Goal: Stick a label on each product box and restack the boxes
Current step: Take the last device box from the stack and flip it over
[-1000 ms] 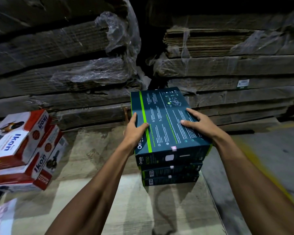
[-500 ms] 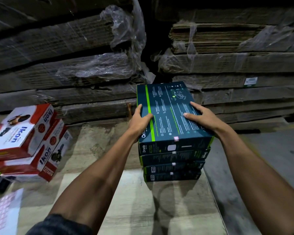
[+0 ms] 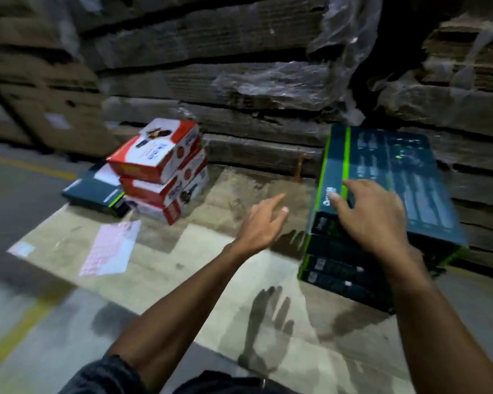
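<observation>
Warehouse (shrink-wrapped flattened cartons (image 3: 239,89) stacked high)

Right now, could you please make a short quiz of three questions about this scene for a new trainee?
1. True or false: the left hand holds a box.
2. Which hand rests on the dark green stack? A) left B) right C) both
3. Fill in: the pink label sheet lies on the ____ cardboard, near the red and white boxes.

Key: 1 false, it is open in the air. 2 B, the right hand lies on the top box. 3 flat.
</observation>
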The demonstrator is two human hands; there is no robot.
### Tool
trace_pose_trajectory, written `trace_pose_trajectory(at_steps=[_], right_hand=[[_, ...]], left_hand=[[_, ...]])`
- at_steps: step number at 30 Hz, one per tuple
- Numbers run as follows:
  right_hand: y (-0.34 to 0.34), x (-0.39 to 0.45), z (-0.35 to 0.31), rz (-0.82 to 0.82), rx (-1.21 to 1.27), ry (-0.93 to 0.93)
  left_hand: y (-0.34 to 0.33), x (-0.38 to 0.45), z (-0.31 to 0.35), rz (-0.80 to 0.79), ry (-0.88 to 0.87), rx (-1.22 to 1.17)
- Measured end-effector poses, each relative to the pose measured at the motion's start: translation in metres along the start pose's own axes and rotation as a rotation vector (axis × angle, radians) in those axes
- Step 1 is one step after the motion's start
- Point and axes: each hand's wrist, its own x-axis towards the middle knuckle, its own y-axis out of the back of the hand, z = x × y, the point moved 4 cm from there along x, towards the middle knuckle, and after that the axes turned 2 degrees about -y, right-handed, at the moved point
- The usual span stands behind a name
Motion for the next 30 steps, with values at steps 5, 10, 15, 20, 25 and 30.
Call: trace_pose_trajectory(at_steps=[5, 10, 15, 20, 25, 30], right_hand=[[-0.061, -0.054, -0.093, -0.04, 0.034, 0.272], [-0.133, -0.085, -0.137, -0.321, 0.074, 0.324], [-0.188, -0.094, -0.179, -0.494, 0.047, 0.365], [-0.23, -0.093, -0.234, -0.588, 0.009, 0.394], [-0.276, -0.068, -0.315, -0.601, 0.018, 0.374], [-0.326, -0.033, -0.406, -0.649, 0.115, 0.239]], left_hand=[[0.033, -0.075, -0.083, 0.055, 0.145, 0.375], [0.067, -0.135, -0.145, 0.118, 0.323, 0.518], [0.103, -0.173, -0.199, 0.15, 0.499, 0.533], [0.16, -0.174, -0.259, 0.21, 0.583, 0.511], [0.236, -0.142, -0.343, 0.253, 0.595, 0.499], [0.322, -0.078, -0.43, 0.286, 0.56, 0.423]])
